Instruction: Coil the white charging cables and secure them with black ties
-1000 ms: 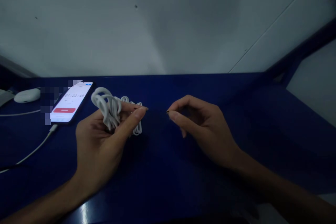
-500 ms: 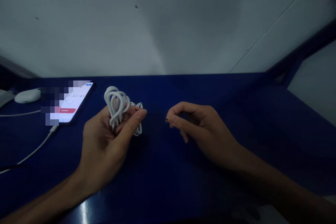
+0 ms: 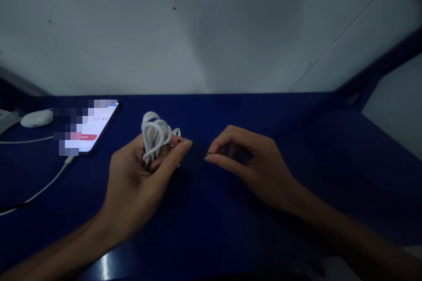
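A looped white cable (image 3: 156, 135) is bundled in my left hand (image 3: 138, 184), whose fingers are wrapped round it. Thumb and forefinger of that hand are pressed together, with a small dark bit showing between them. To the right, my right hand (image 3: 250, 162) is closed in a pinch, and a tiny dark thing shows at its fingertips, too small to name. The two hands are apart. Behind the left fingertips, more white cable loops (image 3: 177, 132) are partly hidden.
On the blue table (image 3: 204, 228), a lit phone (image 3: 94, 127) lies at the left with a white charging cable (image 3: 54, 178) plugged in. Beyond it sits a white rounded case (image 3: 37, 118). A pale wall (image 3: 231, 30) rises behind the table.
My left hand has moved slightly right with the cable bundle, covering more of the loops behind it. My right fingertips have moved slightly left and down, and its other fingers have curled in.
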Motion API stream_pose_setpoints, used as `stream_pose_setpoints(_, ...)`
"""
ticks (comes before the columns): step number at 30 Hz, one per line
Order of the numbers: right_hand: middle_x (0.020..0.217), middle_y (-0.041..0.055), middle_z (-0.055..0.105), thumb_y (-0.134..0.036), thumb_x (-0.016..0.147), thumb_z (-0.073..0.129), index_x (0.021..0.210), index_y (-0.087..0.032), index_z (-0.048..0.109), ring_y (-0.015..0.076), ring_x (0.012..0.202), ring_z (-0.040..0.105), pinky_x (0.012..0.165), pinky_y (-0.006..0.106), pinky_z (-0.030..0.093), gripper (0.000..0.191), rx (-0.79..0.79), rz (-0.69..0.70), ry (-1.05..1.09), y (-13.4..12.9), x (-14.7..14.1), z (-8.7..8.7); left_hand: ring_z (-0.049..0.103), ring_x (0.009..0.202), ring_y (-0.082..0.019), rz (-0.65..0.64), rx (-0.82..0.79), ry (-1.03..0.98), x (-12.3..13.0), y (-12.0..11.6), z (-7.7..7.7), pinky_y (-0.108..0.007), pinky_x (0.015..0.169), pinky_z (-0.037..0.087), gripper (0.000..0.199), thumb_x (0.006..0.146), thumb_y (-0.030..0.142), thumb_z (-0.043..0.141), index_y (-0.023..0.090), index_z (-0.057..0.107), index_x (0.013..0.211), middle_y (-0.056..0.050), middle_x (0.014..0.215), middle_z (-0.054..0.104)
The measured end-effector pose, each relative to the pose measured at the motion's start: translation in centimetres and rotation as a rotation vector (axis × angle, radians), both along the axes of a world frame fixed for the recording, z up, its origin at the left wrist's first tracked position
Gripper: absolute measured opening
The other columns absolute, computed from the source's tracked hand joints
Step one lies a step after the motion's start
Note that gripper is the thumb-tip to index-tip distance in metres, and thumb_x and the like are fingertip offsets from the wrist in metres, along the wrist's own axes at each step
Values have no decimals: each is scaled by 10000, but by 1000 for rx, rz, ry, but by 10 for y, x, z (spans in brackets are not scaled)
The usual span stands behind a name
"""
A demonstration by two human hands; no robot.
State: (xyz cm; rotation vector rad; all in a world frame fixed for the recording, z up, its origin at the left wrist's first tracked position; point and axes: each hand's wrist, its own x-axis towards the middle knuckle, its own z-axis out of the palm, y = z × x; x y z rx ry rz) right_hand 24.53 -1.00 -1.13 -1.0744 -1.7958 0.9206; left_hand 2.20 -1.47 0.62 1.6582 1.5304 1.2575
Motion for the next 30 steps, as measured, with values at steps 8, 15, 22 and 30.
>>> stream_pose_setpoints(8,961,-16,808,-298,1001,839,955,-272,827,170,838,724,710,323,547,54,6,-116,21,-2,0,2,498,517,-158,-4,-33,-42,-3,-1,-2,-301,504,477,139,897,388,867,300,791,821,40,569,531)
stream_pose_setpoints(15,952,-28,813,-308,1027,810,966,-281,831,158,808,712,686,316,536,70,-6,-136,-34,-3,-1,4,621,587,-157,-10,14,-18,-3,-1,-1,-276,600,560,84,906,316,855,290,811,838,47,605,620)
stream_pose_setpoints(22,898,-2,797,-234,992,840,972,-289,834,185,775,698,671,343,560,59,134,-195,-25,-1,-1,-2,505,482,-146,30,42,-10,2,0,4,-271,490,495,119,876,311,847,267,773,794,60,531,512)
stream_pose_setpoints(30,843,-16,778,-290,997,845,951,-343,837,200,752,680,683,376,582,70,170,-81,-47,0,8,2,549,520,-167,11,-26,-70,2,2,7,-290,505,491,139,877,333,859,254,765,811,33,570,574)
